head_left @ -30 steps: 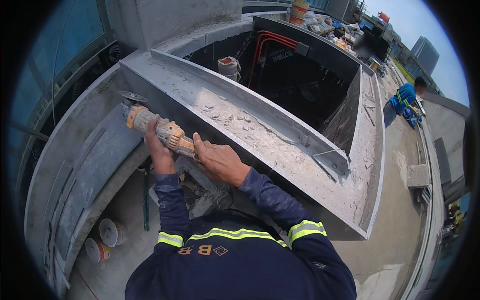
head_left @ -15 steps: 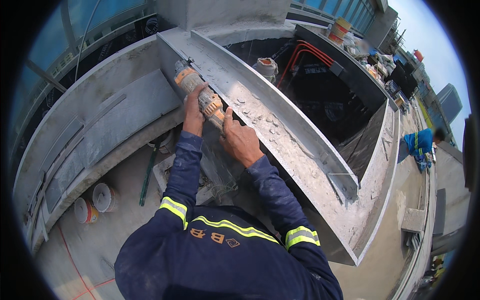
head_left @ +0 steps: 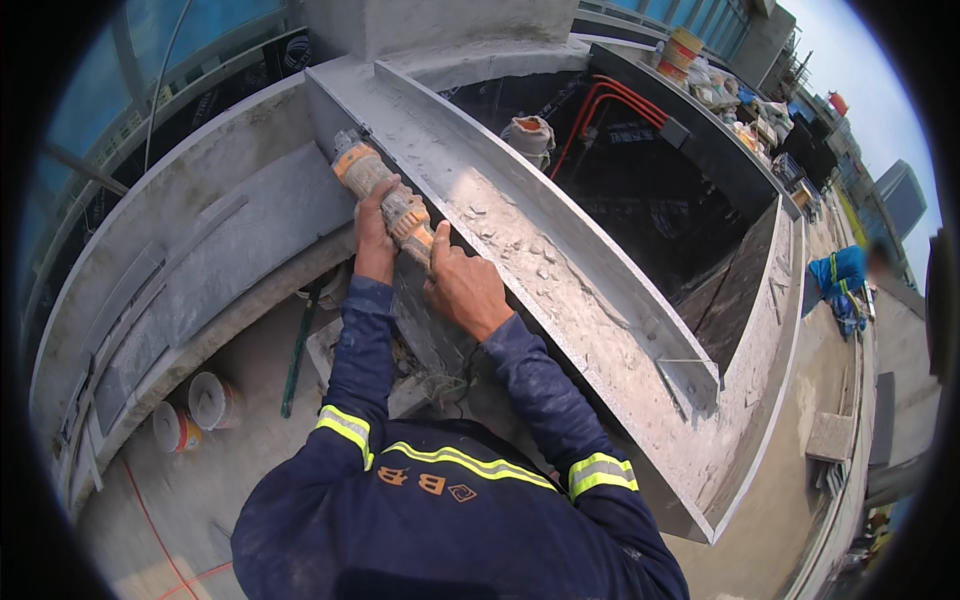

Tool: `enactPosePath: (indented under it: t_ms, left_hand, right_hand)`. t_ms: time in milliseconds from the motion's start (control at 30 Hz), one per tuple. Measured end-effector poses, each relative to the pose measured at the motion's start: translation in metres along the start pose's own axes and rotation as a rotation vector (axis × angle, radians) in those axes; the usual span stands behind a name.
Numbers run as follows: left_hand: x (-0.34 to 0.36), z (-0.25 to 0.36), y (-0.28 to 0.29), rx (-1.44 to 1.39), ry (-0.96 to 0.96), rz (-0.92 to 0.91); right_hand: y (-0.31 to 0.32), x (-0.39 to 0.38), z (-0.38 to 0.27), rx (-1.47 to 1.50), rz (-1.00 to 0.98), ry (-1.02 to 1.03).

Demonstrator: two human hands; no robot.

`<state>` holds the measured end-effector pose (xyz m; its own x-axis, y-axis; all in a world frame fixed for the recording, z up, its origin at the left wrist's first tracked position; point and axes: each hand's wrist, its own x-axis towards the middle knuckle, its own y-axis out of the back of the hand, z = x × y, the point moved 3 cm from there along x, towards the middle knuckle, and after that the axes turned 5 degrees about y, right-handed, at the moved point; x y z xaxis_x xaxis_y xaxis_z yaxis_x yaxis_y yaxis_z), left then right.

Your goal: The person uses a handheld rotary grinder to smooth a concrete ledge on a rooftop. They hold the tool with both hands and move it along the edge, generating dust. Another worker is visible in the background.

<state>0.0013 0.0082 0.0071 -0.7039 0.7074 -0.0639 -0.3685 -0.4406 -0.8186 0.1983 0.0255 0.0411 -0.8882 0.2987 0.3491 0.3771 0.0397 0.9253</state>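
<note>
Both my hands hold a dusty orange and grey angle grinder (head_left: 408,218). My left hand (head_left: 374,240) wraps round the middle of its body. Lower down, my right hand (head_left: 468,288) is closed on its rear end, with the index finger lying along the housing. The grinder's head is at the near edge of a long pale slab (head_left: 540,262), close to its far-left end. Whether the disc touches the slab cannot be seen. Stone chips and dust lie along the slab, beside a raised upright strip (head_left: 560,205).
Left stands a curved wall (head_left: 150,200) with stone panels. Two buckets (head_left: 212,400) and a green bar (head_left: 297,360) are below it. Beyond the slab is a black-lined pit with red pipes (head_left: 590,100) and a sack (head_left: 530,138). A person in blue (head_left: 842,285) is at far right.
The grinder and both hands have shifted slightly left and toward me along the slab's edge. My grip looks the same. The whole view has tilted a little.
</note>
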Motion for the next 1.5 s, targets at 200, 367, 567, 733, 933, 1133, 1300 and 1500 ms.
enactPosePath:
  t_ms: [200, 367, 567, 733, 933, 1133, 1300, 1500]
  left_hand:
    - [-0.001, -0.005, -0.005, 0.012, -0.007, 0.058]
    - [0.002, -0.006, -0.001, 0.010, 0.013, 0.065]
    - [0.003, -0.006, 0.001, 0.015, -0.017, 0.056]
    - [0.004, -0.008, 0.003, 0.017, 0.016, 0.043]
    - [0.007, -0.008, 0.002, 0.040, -0.004, 0.088]
    - [0.008, -0.008, 0.005, 0.061, -0.008, 0.080]
    - [0.002, -0.010, 0.002, 0.031, 0.025, 0.071]
    - [-0.006, -0.010, -0.002, 0.013, 0.027, 0.053]
  right_hand:
    - [0.000, 0.001, 0.004, 0.027, -0.040, -0.023]
    - [0.001, 0.001, 0.004, 0.038, -0.034, -0.001]
    - [0.001, 0.001, 0.003, 0.016, -0.013, 0.006]
    - [0.000, 0.000, 0.004, 0.016, -0.027, 0.008]
    - [0.007, -0.001, 0.003, 0.042, -0.050, 0.005]
    - [0.006, -0.002, 0.003, 0.038, -0.055, -0.009]
    - [0.008, -0.004, 0.002, 0.031, -0.005, 0.009]
    - [0.008, -0.005, 0.001, 0.018, -0.022, -0.017]
